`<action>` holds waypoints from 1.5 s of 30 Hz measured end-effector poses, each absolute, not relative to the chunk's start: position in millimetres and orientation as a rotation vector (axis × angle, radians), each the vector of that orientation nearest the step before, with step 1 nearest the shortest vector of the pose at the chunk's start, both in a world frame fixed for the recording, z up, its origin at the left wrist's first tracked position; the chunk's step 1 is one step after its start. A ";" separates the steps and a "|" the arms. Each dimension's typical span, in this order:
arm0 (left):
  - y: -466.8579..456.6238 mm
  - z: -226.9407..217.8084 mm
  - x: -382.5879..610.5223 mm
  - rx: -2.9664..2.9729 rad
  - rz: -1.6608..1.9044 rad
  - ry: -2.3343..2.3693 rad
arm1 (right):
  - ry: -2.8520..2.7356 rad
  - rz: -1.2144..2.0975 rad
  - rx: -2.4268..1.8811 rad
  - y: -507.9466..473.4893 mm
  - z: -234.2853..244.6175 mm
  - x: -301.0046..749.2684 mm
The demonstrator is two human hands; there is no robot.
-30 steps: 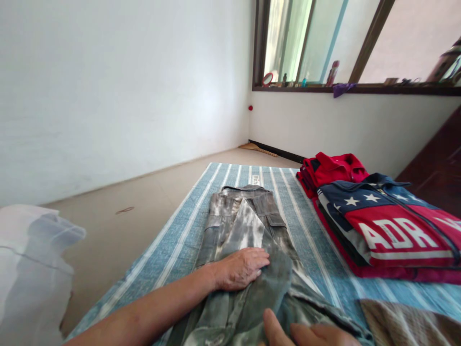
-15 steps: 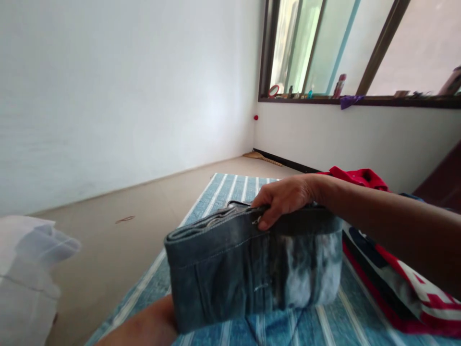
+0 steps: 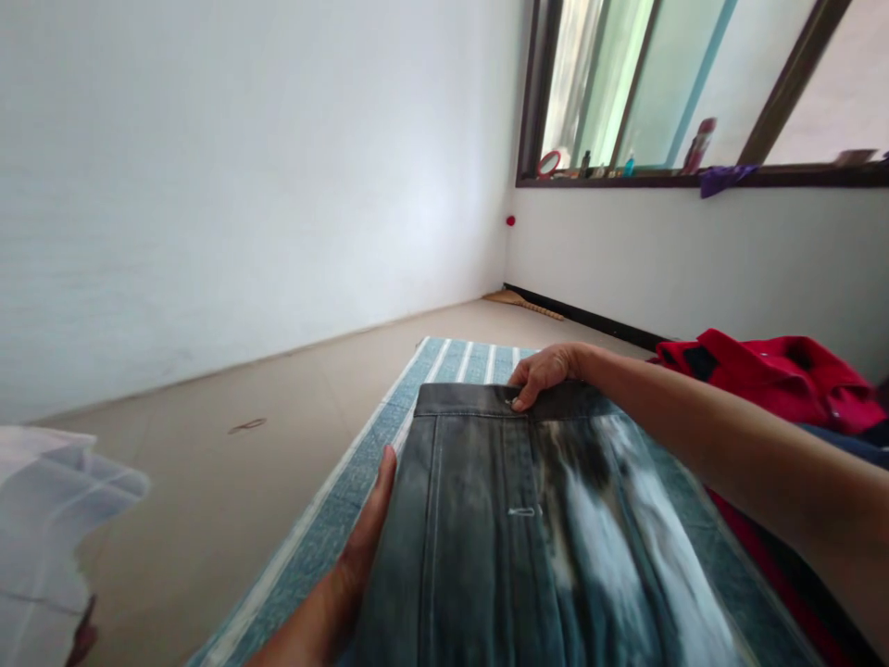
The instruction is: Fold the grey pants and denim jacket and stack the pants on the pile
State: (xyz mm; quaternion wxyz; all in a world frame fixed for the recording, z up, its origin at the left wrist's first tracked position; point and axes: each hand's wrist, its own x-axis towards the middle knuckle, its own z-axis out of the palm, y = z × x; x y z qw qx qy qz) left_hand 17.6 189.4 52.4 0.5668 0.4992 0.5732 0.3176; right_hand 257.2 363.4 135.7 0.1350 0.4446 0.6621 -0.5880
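The left hand (image 3: 361, 547) now lies flat along the left edge of the folded jeans (image 3: 528, 528), fingers straight — no closed grip. The jeans, held upright half a second ago, now lie flat on the striped mat (image 3: 444, 363). The right hand (image 3: 545, 372) keeps its pinching grip on their far waistband — red clothes (image 3: 770, 375) beside.

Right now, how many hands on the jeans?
2. Right hand grips the far waistband edge of the jeans; left hand lies against their left side, its far side hidden.
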 end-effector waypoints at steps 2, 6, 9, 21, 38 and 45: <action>193.1 45.6 14.7 0.954 0.716 1.253 | 1.908 -1.672 1.319 379.2 109.2 253.1; 200.6 35.0 8.9 0.595 0.653 1.081 | 1.893 -1.645 1.318 399.5 68.9 247.3; 207.0 34.0 3.9 0.445 0.635 1.057 | 1.886 -1.657 1.297 409.2 60.7 248.0; 222.5 45.7 0.9 0.567 0.907 1.470 | 1.966 -1.522 1.368 422.9 53.4 247.8; 194.9 64.2 88.2 2.358 -0.076 1.475 | 2.208 -1.174 1.533 386.5 89.0 237.0; 206.1 33.6 84.5 2.317 -0.123 1.453 | 2.573 -0.756 1.845 350.6 107.4 245.1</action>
